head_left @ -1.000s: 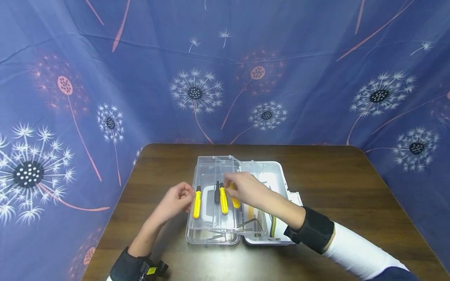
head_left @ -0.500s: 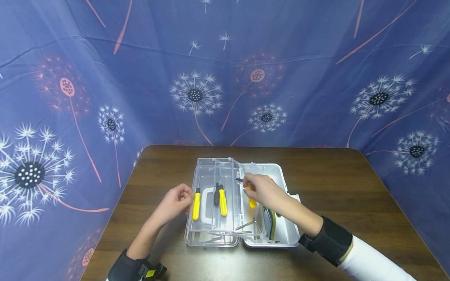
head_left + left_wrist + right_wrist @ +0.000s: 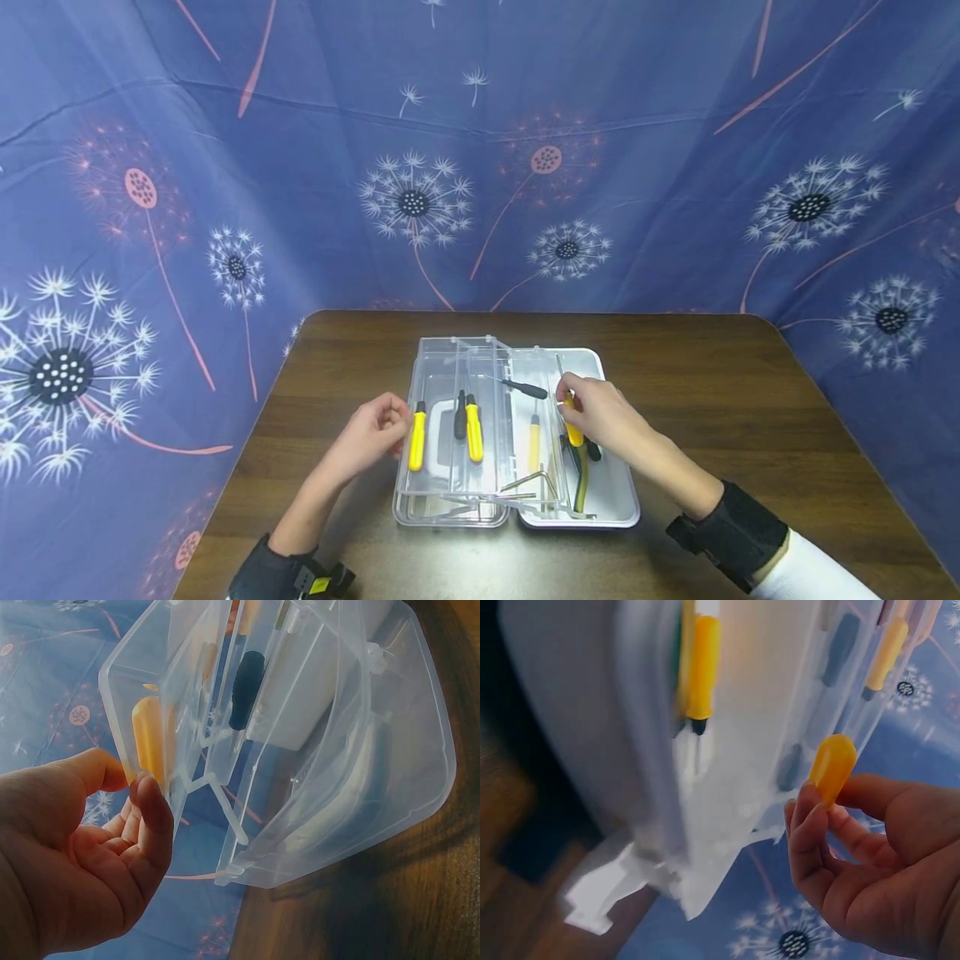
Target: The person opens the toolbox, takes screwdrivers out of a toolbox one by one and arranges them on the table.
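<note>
My right hand (image 3: 603,410) pinches a yellow-handled screwdriver (image 3: 573,423) over the white toolbox base (image 3: 618,500). In the right wrist view the rounded handle end (image 3: 834,763) sticks up from between thumb and fingers. My left hand (image 3: 375,427) pinches the left edge of the clear plastic tray (image 3: 442,482), thumb and forefinger meeting at its wall in the left wrist view. In that tray lie two yellow-handled screwdrivers, one at the left (image 3: 417,437) and one in the middle (image 3: 474,432), beside a black-handled screwdriver (image 3: 460,417).
Another black-handled screwdriver (image 3: 527,389) lies across the tray's right side. Lower in the toolbox are a yellow-handled screwdriver (image 3: 534,446), hex keys (image 3: 542,477) and pliers with yellow-and-black handles (image 3: 582,483). The box stands on a brown wooden table (image 3: 697,392), with a patterned blue cloth (image 3: 480,242) behind.
My right hand has carried the yellow-handled screwdriver rightward from the clear tray to over the white base, uncovering the black-handled screwdriver at the tray's right side. My left hand stays at the tray edge.
</note>
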Tool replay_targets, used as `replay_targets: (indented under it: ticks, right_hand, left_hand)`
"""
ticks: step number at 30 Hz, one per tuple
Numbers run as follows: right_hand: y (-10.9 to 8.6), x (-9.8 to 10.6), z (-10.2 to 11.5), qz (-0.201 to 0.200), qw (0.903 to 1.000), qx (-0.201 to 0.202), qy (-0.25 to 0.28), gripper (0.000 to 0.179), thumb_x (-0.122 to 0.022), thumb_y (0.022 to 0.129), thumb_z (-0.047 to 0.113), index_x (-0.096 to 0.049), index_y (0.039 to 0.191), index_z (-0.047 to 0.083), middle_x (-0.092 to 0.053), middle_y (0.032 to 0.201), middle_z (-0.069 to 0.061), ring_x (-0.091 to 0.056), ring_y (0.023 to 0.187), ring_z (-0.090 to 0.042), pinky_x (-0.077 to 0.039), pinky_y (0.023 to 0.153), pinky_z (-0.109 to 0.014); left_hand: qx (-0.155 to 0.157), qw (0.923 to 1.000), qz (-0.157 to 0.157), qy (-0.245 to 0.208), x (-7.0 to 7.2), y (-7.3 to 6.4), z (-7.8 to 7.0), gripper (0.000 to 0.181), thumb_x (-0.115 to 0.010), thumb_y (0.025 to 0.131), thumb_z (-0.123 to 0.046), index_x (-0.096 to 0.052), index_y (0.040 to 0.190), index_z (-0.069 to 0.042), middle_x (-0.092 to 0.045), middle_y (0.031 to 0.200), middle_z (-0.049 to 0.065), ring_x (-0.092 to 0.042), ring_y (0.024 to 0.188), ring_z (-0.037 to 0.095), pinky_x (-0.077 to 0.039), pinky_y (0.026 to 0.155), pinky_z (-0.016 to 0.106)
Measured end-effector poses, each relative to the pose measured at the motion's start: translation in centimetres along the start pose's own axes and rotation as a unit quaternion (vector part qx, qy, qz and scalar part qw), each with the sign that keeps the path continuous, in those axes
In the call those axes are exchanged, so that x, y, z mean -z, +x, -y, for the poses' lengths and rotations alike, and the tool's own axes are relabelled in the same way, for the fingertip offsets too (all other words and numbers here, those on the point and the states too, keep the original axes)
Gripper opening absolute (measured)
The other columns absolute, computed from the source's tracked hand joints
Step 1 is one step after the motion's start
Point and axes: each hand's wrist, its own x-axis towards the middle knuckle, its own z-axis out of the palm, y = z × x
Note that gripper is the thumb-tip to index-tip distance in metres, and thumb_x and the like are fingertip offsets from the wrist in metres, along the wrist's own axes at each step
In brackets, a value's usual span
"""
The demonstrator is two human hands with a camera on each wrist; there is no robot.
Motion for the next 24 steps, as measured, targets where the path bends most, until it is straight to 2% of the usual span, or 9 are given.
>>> replay_targets:
  ticks: [4, 8, 14, 16, 21, 24]
  right_hand:
    - [-0.6, 0.0, -1.5, 0.0, 0.9999, -0.014, 0.001, 0.015, -0.068, 0.082, 0.01, -0.064, 0.096, 0.009, -0.052, 0.065, -0.001, -0.044, 0.055, -0.012, -0.036, 0.045, -0.023]
    - [-1.3, 0.2, -3.2, -0.022, 0.9995, -0.021, -0.003, 0.014, -0.067, 0.083, 0.008, -0.063, 0.096, 0.007, -0.051, 0.064, -0.002, -0.044, 0.053, -0.012, -0.036, 0.044, -0.024]
    - [-2.5, 0.7, -5.6, -0.058, 0.9978, -0.032, -0.005, 0.014, -0.065, 0.083, 0.005, -0.062, 0.097, 0.005, -0.052, 0.066, -0.003, -0.045, 0.055, -0.014, -0.038, 0.045, -0.025]
    - [-3.0, 1.0, -6.3, -0.059, 0.9976, -0.037, 0.0, 0.014, -0.064, 0.084, 0.006, -0.062, 0.098, 0.004, -0.053, 0.067, -0.004, -0.045, 0.056, -0.014, -0.038, 0.046, -0.026]
    - [-4.0, 1.7, -8.2, -0.065, 0.9966, -0.05, 0.008, 0.015, -0.062, 0.086, 0.006, -0.062, 0.1, 0.003, -0.06, 0.071, -0.006, -0.05, 0.059, -0.016, -0.04, 0.047, -0.027]
    - [-4.4, 1.7, -9.5, -0.072, 0.9957, -0.059, -0.001, 0.015, -0.062, 0.086, 0.006, -0.061, 0.1, 0.003, -0.061, 0.072, -0.008, -0.05, 0.059, -0.017, -0.041, 0.047, -0.028]
  left_hand:
    - [0.01, 0.9999, 0.0, -0.007, -0.1, 0.0, 0.0, 0.012, -0.059, 0.088, -0.004, -0.057, 0.097, 0.002, -0.057, 0.067, 0.006, -0.058, 0.052, 0.016, -0.058, 0.052, 0.043]
    - [0.017, 0.9997, 0.006, -0.017, -0.2, -0.1, -0.1, 0.012, -0.058, 0.088, -0.002, -0.056, 0.098, 0.004, -0.056, 0.067, 0.008, -0.057, 0.052, 0.015, -0.058, 0.051, 0.035]
    - [0.005, 0.9997, 0.012, -0.022, -0.2, -0.1, -0.2, 0.014, -0.057, 0.087, -0.001, -0.054, 0.098, 0.007, -0.056, 0.068, 0.008, -0.057, 0.053, 0.016, -0.058, 0.051, 0.036]
    - [0.006, 0.9998, 0.012, -0.017, -0.2, -0.1, -0.1, 0.013, -0.057, 0.087, -0.001, -0.055, 0.098, 0.006, -0.056, 0.067, 0.007, -0.057, 0.052, 0.016, -0.058, 0.051, 0.038]
    - [0.003, 0.9999, 0.011, 0.0, 0.0, 0.1, 0.0, 0.011, -0.057, 0.089, -0.003, -0.055, 0.098, 0.003, -0.056, 0.067, 0.008, -0.057, 0.051, 0.017, -0.058, 0.05, 0.033]
    - [0.007, 0.9999, 0.009, 0.003, 0.1, 0.1, 0.1, 0.01, -0.057, 0.09, -0.004, -0.055, 0.098, 0.002, -0.057, 0.068, 0.009, -0.057, 0.051, 0.018, -0.058, 0.051, 0.038]
